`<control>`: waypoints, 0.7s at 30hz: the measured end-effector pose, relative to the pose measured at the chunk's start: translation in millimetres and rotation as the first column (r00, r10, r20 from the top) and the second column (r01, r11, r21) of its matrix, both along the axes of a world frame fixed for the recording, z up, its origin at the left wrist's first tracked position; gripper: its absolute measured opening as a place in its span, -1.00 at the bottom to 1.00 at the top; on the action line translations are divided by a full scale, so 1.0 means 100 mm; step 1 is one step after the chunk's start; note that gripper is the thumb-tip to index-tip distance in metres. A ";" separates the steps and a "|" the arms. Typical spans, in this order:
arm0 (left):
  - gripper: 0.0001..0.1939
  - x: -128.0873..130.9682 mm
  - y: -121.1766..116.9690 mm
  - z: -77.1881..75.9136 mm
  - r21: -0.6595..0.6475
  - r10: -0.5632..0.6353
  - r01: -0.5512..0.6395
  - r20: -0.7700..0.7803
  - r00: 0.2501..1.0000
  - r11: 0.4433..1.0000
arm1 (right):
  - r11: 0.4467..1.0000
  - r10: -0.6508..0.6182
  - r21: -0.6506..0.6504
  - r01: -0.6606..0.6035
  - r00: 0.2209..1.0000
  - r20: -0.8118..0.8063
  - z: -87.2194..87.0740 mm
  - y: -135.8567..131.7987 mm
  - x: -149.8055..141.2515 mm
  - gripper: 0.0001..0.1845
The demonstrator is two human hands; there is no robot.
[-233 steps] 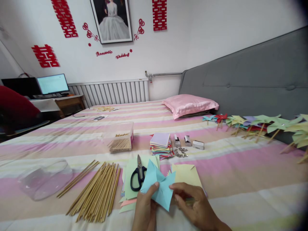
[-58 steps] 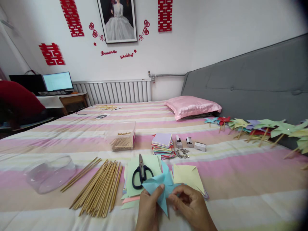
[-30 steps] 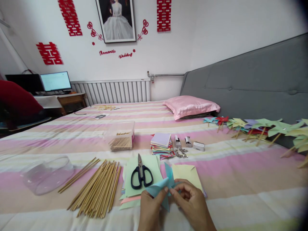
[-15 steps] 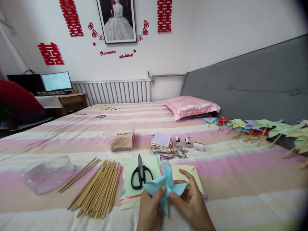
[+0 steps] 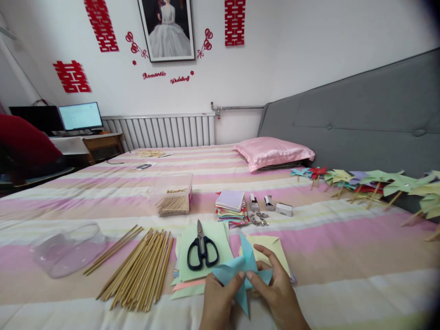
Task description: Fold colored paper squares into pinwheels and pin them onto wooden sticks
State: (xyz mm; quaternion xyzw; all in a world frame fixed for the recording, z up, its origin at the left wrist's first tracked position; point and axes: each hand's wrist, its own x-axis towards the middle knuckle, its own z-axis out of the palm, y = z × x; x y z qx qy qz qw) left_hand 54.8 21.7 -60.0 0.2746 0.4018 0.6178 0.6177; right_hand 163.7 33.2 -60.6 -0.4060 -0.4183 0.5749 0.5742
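Observation:
A light blue paper pinwheel (image 5: 248, 260) is held between both hands, its points folded in toward the centre. My left hand (image 5: 220, 295) is closed on its left side, thumb pressed near the middle. On the other side my right hand (image 5: 275, 286) pinches it, the thumb meeting the centre and the fingers partly behind the paper. Just beyond lie dark-handled scissors (image 5: 202, 250) on a stack of green paper sheets (image 5: 220, 236). Behind my right hand is a stack of pale yellow paper squares (image 5: 275, 250), partly covered by the fingers.
Left are bamboo sticks (image 5: 140, 270) and a clear plastic container (image 5: 68, 250). Farther back stand a box of short sticks (image 5: 173, 201), coloured paper squares (image 5: 230, 206), small boxes (image 5: 284, 209) and metal pins (image 5: 258, 219). Finished pinwheels (image 5: 378, 178) line the headboard. A person in red (image 5: 27, 142) sits left.
Both hands have shifted slightly right and down with the pinwheel. The two thumbs have come closer together at its centre.

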 end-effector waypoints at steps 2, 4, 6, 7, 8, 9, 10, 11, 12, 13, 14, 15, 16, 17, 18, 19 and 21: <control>-0.72 -0.04 0.00 0.01 -0.011 -0.017 0.017 -0.005 1.000 1.000 | 0.997 0.046 -0.056 -0.046 0.999 -0.011 0.00 0.04 0.05 -0.33; -0.70 -0.09 0.00 0.05 -0.032 -0.057 0.057 -0.010 0.998 0.998 | 0.988 0.095 -0.118 -0.100 0.994 -0.047 0.01 0.08 0.11 -0.32; -0.69 -0.14 0.00 0.10 -0.046 -0.120 0.119 0.001 0.993 0.992 | 0.978 0.125 -0.161 -0.131 0.991 -0.049 0.02 0.12 0.17 -0.32; -0.69 -0.16 -0.01 0.11 -0.047 -0.141 0.140 0.000 0.990 0.989 | 0.975 0.135 -0.174 -0.139 0.990 -0.037 0.02 0.13 0.20 -0.32; -0.67 -0.17 0.00 0.12 -0.045 -0.154 0.153 -0.017 0.988 0.987 | 0.972 0.149 -0.181 -0.150 0.989 -0.019 0.03 0.14 0.23 -0.31; -0.66 -0.18 0.00 0.11 -0.042 -0.162 0.160 -0.049 0.986 0.986 | 0.968 0.173 -0.185 -0.170 0.985 0.002 0.04 0.14 0.25 -0.31; -0.66 -0.18 0.00 0.10 -0.038 -0.168 0.165 -0.092 0.981 0.986 | 0.964 0.201 -0.185 -0.193 0.979 0.025 0.06 0.14 0.27 -0.31; -0.65 -0.17 0.01 0.07 -0.034 -0.174 0.171 -0.136 0.975 0.985 | 0.960 0.227 -0.179 -0.215 0.973 0.050 0.08 0.13 0.29 -0.31; -0.66 -0.17 0.02 0.05 -0.028 -0.183 0.180 -0.173 0.968 0.983 | 0.957 0.252 -0.167 -0.237 0.965 0.078 0.10 0.12 0.30 -0.31; -0.66 -0.16 0.02 0.02 -0.021 -0.191 0.191 -0.198 0.961 0.981 | 0.955 0.273 -0.150 -0.256 0.956 0.109 0.12 0.11 0.32 -0.32; -0.67 -0.16 0.03 0.00 -0.016 -0.197 0.198 -0.212 0.957 0.980 | 0.953 0.290 -0.131 -0.272 0.946 0.143 0.14 0.10 0.33 -0.33; -0.67 -0.16 0.03 -0.02 -0.012 -0.199 0.201 -0.220 0.955 0.979 | 0.952 0.301 -0.114 -0.284 0.937 0.178 0.15 0.10 0.33 -0.34; -0.67 -0.16 0.03 -0.02 -0.007 -0.201 0.204 -0.229 0.953 0.979 | 0.952 0.306 -0.099 -0.291 0.928 0.214 0.16 0.09 0.34 -0.35; -0.68 -0.16 0.03 -0.01 -0.002 -0.203 0.208 -0.238 0.950 0.978 | 0.953 0.304 -0.081 -0.293 0.921 0.245 0.16 0.09 0.34 -0.36; -0.69 -0.16 0.02 0.00 0.002 -0.209 0.216 -0.247 0.946 0.976 | 0.955 0.296 -0.062 -0.290 0.915 0.274 0.16 0.08 0.34 -0.37; -0.71 -0.16 0.01 0.02 0.007 -0.218 0.227 -0.257 0.942 0.974 | 0.958 0.282 -0.042 -0.283 0.911 0.302 0.16 0.08 0.34 -0.38; -0.75 -0.16 0.00 0.07 0.016 -0.237 0.251 -0.283 0.929 0.968 | 0.964 0.250 -0.004 -0.267 0.899 0.359 0.16 0.07 0.33 -0.39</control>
